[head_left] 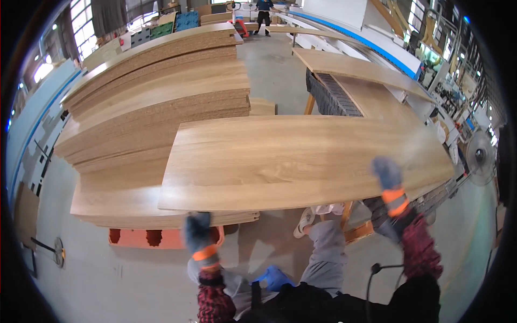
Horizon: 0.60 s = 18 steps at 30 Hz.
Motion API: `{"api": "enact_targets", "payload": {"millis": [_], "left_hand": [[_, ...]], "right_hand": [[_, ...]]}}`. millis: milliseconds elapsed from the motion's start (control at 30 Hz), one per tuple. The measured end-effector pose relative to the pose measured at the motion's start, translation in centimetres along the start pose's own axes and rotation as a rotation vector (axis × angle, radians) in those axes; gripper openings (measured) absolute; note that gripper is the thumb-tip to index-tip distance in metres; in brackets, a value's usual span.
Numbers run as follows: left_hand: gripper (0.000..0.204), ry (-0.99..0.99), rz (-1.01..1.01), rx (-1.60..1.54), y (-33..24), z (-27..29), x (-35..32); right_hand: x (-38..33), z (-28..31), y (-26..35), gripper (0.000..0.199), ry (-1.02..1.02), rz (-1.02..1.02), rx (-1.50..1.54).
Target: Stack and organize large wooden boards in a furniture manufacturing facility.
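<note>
A wide wood-grain board [258, 167] spans the space in front of me, its left end over a stack of boards and its right end over a work stand. My right hand [388, 173], in a grey-blue glove with an orange band at the wrist, is over the board's right part; motion blurs its fingers. Just in front of the board's near edge, toward its left corner, is my left hand [199, 232], gloved likewise. Blur smears those fingers too, and I cannot tell whether they touch the edge.
Thick stacks of particleboard panels [161, 121] rise at the left, above an orange-red pallet [161, 238]. More boards [361, 72] lie at the right beside a long blue-and-white machine [377, 48]. A fan [479, 155] stands far right. Another person [264, 15] is in the distance.
</note>
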<state>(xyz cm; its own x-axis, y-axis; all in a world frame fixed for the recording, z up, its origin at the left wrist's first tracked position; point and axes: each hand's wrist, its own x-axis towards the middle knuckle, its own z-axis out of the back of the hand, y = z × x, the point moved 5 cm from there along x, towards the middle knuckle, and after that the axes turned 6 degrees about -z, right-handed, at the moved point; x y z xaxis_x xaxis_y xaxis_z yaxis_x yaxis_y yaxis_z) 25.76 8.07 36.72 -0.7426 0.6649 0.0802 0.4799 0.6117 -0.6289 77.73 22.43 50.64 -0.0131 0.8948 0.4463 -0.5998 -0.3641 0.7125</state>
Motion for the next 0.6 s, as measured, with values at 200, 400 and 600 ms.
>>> {"api": "enact_targets", "payload": {"millis": [200, 400, 600], "left_hand": [[0.035, -0.110, 0.323, 0.104, 4.7, 9.1, -3.5], [0.048, -0.164, 1.010, -0.184, 18.9, -5.2, -13.6], [0.044, -0.243, 0.837, -0.402, 19.9, -8.8, -10.9]], "right_hand": [[1.6, 12.3, -9.0, 0.044, -0.248, -0.337, -0.897], [2.0, 11.1, -5.8, 0.038, -0.361, -0.045, -1.212], [3.9, 12.4, -9.4, 0.026, -0.209, -0.233, -0.757]]}}
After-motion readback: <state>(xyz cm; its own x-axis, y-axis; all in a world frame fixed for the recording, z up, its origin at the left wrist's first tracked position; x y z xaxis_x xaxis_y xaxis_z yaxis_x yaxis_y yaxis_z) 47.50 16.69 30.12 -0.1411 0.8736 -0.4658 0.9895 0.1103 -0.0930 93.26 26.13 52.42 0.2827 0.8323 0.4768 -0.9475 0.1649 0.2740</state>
